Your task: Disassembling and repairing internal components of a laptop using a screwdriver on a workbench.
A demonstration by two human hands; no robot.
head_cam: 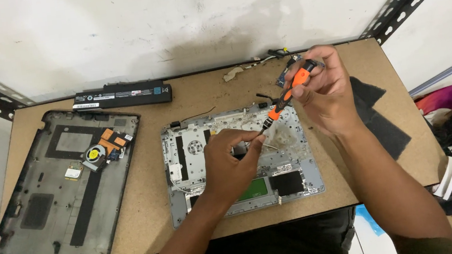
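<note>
A silver laptop chassis (295,179) lies open in the middle of the brown workbench (152,182), its inner frame facing up. My right hand (326,97) grips an orange and black screwdriver (287,97) by its top, tilted with the tip down toward the chassis middle. My left hand (229,164) rests on the chassis with its fingers pinched around the screwdriver's tip; what lies under them is hidden.
A dark grey laptop bottom cover (47,218) with a fan and orange tape lies at the left, overhanging the bench edge. A long black battery (121,95) sits at the back. Black foam pads (380,119) lie at the right, and small parts with cables (280,56) at the back edge.
</note>
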